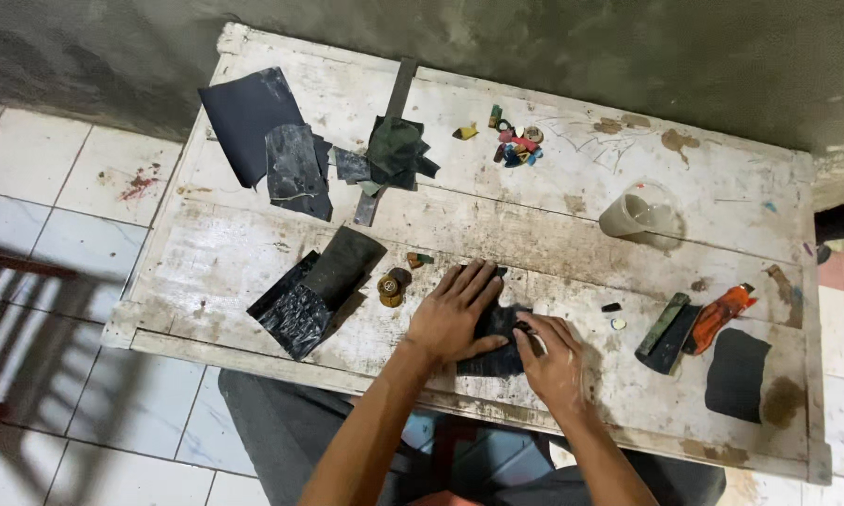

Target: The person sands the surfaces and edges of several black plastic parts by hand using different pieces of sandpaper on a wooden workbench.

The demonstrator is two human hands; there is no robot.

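Worn white wooden table (pixel 572 220) under me. My left hand (pixel 452 314) lies flat, fingers spread, pressing the dark wet sandpaper sheet (pixel 497 328) at the near edge. My right hand (pixel 553 361), fingers curled, rubs a tiny piece there; I can't tell what.

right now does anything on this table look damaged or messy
The white table is worn, its paint stained and scratched. Dark sheets lie scattered and overlapping. Both hands, left hand and right hand, press on a crumpled dark sheet.
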